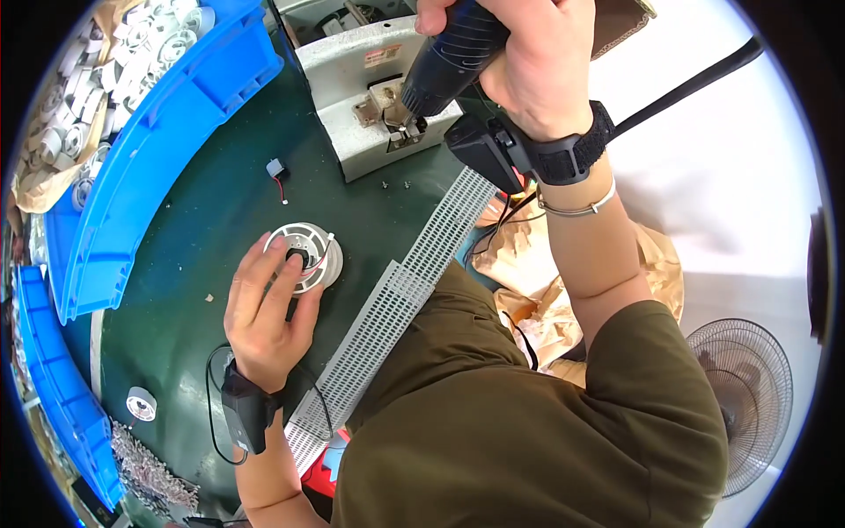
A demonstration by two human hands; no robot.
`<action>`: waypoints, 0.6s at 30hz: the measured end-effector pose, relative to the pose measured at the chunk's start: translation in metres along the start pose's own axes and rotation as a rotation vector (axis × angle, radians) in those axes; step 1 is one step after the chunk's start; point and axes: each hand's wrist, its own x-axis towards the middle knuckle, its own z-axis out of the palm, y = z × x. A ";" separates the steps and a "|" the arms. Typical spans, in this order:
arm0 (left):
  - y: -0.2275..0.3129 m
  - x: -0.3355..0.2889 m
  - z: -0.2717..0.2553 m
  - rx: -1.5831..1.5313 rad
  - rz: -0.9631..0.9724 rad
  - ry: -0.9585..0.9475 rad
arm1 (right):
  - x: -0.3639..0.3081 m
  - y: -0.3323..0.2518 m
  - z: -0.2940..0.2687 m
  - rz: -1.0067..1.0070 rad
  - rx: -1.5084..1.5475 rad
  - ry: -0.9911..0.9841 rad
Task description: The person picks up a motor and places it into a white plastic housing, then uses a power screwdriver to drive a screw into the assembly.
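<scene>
My right hand (546, 62) is wrapped round a black electric screwdriver (449, 57). The driver's tip points down at the metal outlet of a pale screw feeder (370, 158) at the far side of the bench. My left hand (268, 321) grips a white round plastic housing (333, 264) on the green bench, its thumb at the near side and its fingers over the open top. A dark part and thin red wire show inside the housing, partly hidden by the fingers. Beyond it lies a small grey motor (276, 167) with a red lead and white plug.
Blue bins (167, 141) line the left, one full of white plastic parts (141, 44). A white round piece (141, 404) and a heap of wired parts (154, 466) lie near left. Perforated white strip (396, 290) edges the bench. Brown paper (656, 264) and a fan (739, 396) are at right.
</scene>
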 end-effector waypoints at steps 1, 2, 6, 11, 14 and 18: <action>0.001 0.000 0.000 0.004 -0.007 0.000 | -0.001 0.000 0.000 0.000 -0.027 0.010; 0.001 -0.001 0.000 0.007 -0.013 0.000 | -0.002 0.000 0.001 -0.001 -0.054 0.020; 0.001 -0.002 0.000 0.001 -0.030 0.000 | -0.005 0.001 0.003 0.174 -0.154 0.121; 0.000 -0.002 0.000 0.004 -0.021 -0.009 | -0.006 0.002 0.001 0.180 -0.139 0.122; 0.000 -0.002 0.000 0.003 -0.025 -0.007 | -0.007 0.002 0.004 0.151 -0.161 0.101; 0.000 -0.002 0.001 0.002 -0.023 -0.001 | -0.007 0.017 -0.006 -0.116 0.060 -0.085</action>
